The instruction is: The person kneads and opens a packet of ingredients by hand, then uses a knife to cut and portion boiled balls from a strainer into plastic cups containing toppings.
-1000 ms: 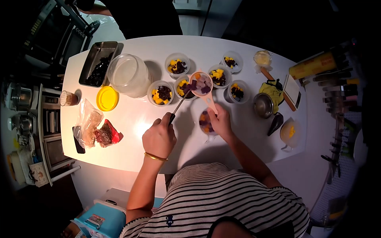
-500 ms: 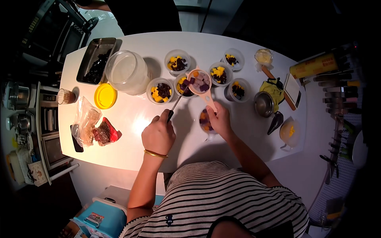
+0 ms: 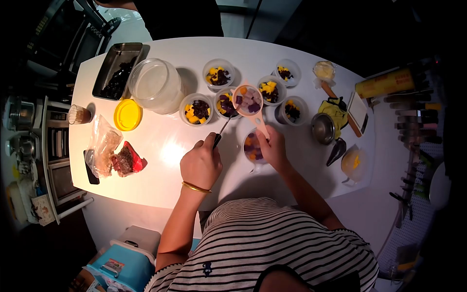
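Note:
My left hand [image 3: 202, 163] is closed round the black handle of a thin metal utensil [image 3: 223, 128], whose far end reaches the scoop's left edge. In my right hand [image 3: 273, 148] is the handle of a pink scoop [image 3: 248, 100] holding purple, pale and orange cubes. The scoop hangs over the right side of a clear cup [image 3: 225, 102] with yellow and dark pieces; purple pieces show there too. Below the scoop stands a container [image 3: 252, 147] of purple and orange cubes, partly hidden by my right hand. Several other cups, such as one at the left [image 3: 196, 110], hold yellow and dark pieces.
A metal tray [image 3: 104, 78], a large clear jar [image 3: 154, 87], a yellow lid [image 3: 128, 115] and bags [image 3: 104, 148] lie left. Right are a metal bowl [image 3: 323, 128], a yellow cloth [image 3: 334, 112] and a white scale [image 3: 358, 113]. A person [image 3: 180, 19] stands across the table.
My left hand has moved slightly right with the utensil. The scoop holds fewer purple cubes at its left side, and purple pieces now show in the cup beneath. The view has shifted slightly.

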Tool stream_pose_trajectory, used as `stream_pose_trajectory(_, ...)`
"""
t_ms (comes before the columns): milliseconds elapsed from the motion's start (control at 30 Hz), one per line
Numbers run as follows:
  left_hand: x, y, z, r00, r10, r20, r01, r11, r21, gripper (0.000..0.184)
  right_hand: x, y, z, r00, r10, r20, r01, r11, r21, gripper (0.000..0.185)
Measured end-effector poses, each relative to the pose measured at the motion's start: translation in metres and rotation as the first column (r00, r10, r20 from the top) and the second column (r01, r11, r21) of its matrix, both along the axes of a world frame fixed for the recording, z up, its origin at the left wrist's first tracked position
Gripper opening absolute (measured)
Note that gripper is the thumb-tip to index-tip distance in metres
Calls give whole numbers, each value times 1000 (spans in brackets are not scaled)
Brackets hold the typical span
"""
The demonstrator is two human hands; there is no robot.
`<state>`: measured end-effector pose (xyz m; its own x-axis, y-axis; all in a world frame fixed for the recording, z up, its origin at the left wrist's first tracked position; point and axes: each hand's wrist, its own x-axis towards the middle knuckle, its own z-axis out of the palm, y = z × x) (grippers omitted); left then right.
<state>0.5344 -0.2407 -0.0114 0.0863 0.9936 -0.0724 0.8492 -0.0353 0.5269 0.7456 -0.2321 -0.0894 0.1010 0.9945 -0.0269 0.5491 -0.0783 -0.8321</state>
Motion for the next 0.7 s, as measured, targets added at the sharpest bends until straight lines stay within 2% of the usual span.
stream_pose_trajectory(133,-1,-1,4,1000,-6,18,6,1000,7,32,-1,-1,2,1000,2,2,-2,999,35,17)
stream_pose_trajectory(200,-2,-4,7,996,-27,90,24,999,28,32,0,0,3,1000,-5,-4,5,999,45,17)
stream_pose_trajectory(333,-1,-5,8,998,-39,48,35,996,83,33,-3,2,3,999,18,-36,-17,1000,20,17)
stream_pose_trajectory(400,-2,-5,16,999,-22,44,21,1000,2,32,-4,3,4,1000,17,-23,-17,1000,10,17)
stream_pose_trajectory(600,-11,-12,23,990,-46,136,44,999,16,32,-4,3,4,991,84,-101,-84,996,5,17)
stream_pose_trajectory(700,-12,-12,23,988,-54,142,58,998,-21,32,-12,4,-2,983,109,-145,-96,991,89,17)
